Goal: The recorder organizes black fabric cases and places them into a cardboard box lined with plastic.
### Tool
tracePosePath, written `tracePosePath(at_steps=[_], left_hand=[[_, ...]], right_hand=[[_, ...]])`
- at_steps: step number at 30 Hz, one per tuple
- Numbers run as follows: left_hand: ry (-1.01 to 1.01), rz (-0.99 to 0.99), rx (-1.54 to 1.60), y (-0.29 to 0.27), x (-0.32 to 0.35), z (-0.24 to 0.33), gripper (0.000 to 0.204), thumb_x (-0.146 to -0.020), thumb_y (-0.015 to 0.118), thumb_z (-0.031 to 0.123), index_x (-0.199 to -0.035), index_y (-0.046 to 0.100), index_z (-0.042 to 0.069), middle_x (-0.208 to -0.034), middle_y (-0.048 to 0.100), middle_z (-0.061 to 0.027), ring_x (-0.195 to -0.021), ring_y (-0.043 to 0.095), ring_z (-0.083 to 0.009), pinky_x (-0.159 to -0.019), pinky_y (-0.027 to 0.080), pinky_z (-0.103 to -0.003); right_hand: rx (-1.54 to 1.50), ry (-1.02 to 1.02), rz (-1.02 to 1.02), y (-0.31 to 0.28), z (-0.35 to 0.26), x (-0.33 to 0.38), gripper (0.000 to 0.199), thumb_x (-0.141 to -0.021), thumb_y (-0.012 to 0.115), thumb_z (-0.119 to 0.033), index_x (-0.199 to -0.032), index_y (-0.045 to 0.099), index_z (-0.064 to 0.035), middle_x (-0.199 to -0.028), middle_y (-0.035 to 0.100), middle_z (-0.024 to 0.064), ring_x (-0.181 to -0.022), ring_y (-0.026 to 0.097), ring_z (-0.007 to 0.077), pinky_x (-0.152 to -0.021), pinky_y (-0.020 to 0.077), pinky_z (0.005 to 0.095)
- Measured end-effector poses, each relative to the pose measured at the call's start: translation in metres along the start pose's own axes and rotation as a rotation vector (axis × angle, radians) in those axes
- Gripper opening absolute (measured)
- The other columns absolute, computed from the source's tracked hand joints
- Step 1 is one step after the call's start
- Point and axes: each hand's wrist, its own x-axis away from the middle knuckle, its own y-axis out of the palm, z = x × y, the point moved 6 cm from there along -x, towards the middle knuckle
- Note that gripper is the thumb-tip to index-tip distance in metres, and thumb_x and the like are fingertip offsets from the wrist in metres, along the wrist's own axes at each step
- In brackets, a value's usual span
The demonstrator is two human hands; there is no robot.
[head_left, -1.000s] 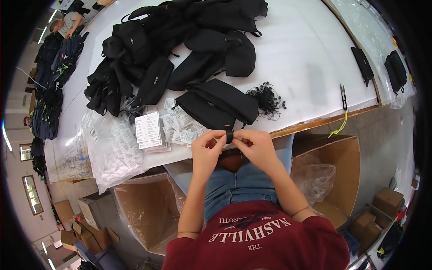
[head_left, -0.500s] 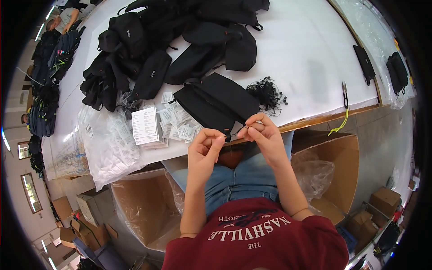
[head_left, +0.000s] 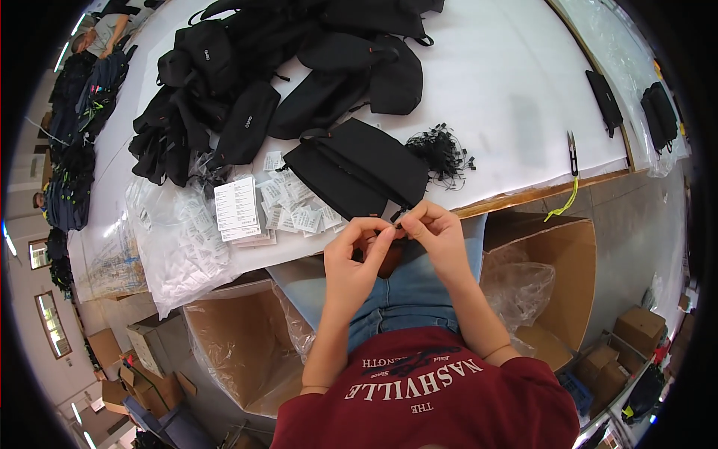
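Note:
My left hand [head_left: 357, 251] and my right hand [head_left: 440, 241] meet at the table's front edge, fingertips almost touching. Both are closed in a pinch on a thin black string [head_left: 396, 225], mostly hidden by the fingers. Just beyond them a flat black zippered pouch [head_left: 366, 166] lies on the white table. A tangled heap of black strings with small plastic ends [head_left: 443, 156] sits right of the pouch. To its left are loose small white labels [head_left: 288, 200] and a stack of printed white cards [head_left: 237, 209].
A big pile of black pouches [head_left: 314, 67] covers the far left of the table. Thread snips [head_left: 573, 156] with a yellow cord lie at the right edge. A clear bag of labels [head_left: 176, 247] hangs over the front left. Open cardboard boxes [head_left: 239, 344] stand below.
My hands have come together, fingertips now almost meeting where a gap was before. My left hand has moved right and the thin string between them no longer hangs in sight.

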Motion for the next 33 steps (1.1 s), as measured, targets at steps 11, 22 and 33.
tracePosePath(at_steps=[11,22,33], left_hand=[[0.026,-0.018,-0.079,0.005,0.002,-0.003,0.008,-0.085,0.064,0.004,-0.091,0.060,0.000,-0.066,0.050,0.0043,-0.059,0.042,-0.0014,-0.053,0.032,-0.016],[-0.079,-0.265,0.241,-0.004,-0.001,-0.016,0.013,-0.083,0.066,0.002,-0.093,0.057,0.001,-0.069,0.055,0.0033,-0.062,0.047,-0.0015,-0.054,0.034,-0.016],[0.186,-0.233,-0.381,-0.006,0.041,0.006,0.007,-0.081,0.067,0.005,-0.086,0.065,0.001,-0.071,0.059,-0.0046,-0.055,0.050,-0.0104,-0.050,0.038,-0.025]], right_hand=[[0.360,-0.301,0.061,-0.001,-0.015,0.005,0.013,-0.082,0.069,-0.010,-0.077,0.061,-0.0015,-0.071,0.063,0.0026,-0.065,0.056,0.0060,-0.058,0.0413,0.0202],[0.114,-0.089,-0.163,0.015,-0.008,0.010,0.013,-0.084,0.068,-0.010,-0.077,0.060,-0.0022,-0.067,0.060,0.0006,-0.064,0.054,0.0052,-0.058,0.0410,0.0204],[1.201,-0.537,-0.292,0.071,0.008,-0.058,0.047,-0.073,0.071,-0.024,-0.113,0.056,-0.0043,-0.111,0.054,0.0096,-0.103,0.050,0.0291,-0.089,0.0439,0.0381]])
